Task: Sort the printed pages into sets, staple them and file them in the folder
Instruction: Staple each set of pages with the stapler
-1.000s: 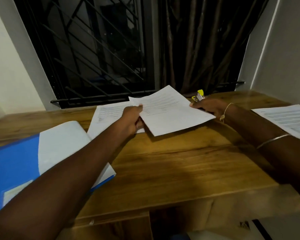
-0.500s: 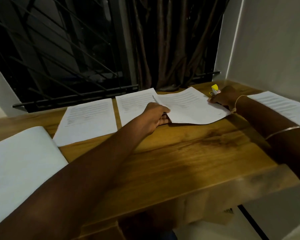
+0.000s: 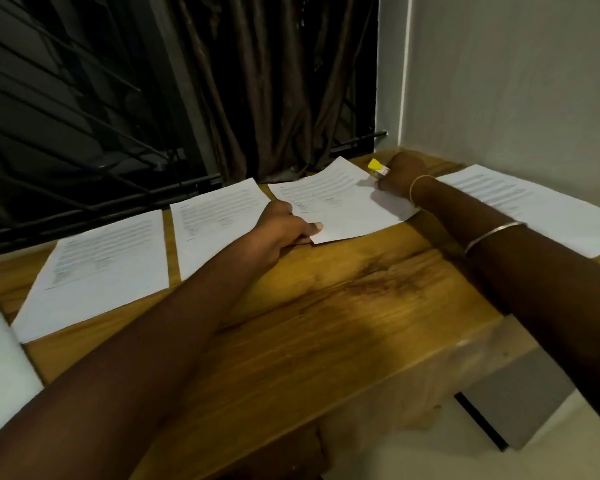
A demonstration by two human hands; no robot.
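Head view. Counter point(image 3: 326, 323), wooden: four printed pages are laid in a row along its far side. Left page point(image 3: 101, 265) and second page point(image 3: 215, 223) lie flat, side by side. Third page point(image 3: 340, 206), just beside the second, is pinched at its near corner by the left hand point(image 3: 284, 230), thumb on top, fingers curled beneath. Right hand point(image 3: 400, 174): fingers are curled at that page's far right edge, touching a yellow stapler point(image 3: 376, 167); what is grasped cannot be told. Fourth page point(image 3: 534, 206) lies flat, partly covered by the right forearm. Curtain point(image 3: 274, 81) is hung behind.
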